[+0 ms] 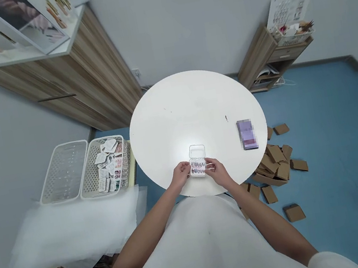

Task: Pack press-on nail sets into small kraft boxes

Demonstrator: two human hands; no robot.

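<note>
A small white hinged case [198, 165] lies near the front edge of the round white table [194, 103], its clear lid [197, 151] raised away from me. Inside it are two rows of what look like press-on nails [198, 164] in pinkish and purple tones. My left hand [182, 173] grips the case's left side, fingers closed at its edge. On the opposite side, my right hand [217, 171] has its fingers curled against the right edge. Parts of my fingertips are too small to see clearly.
A purple, partly blurred rectangular item [247, 134] and a tiny dark piece [226, 118] lie to the right. Left of the table stand a basket of small packets [104, 165] and another basket [64, 172]. Cardboard boxes [276, 163] lie on the floor, right; a wooden cabinet [91, 66] stands back left.
</note>
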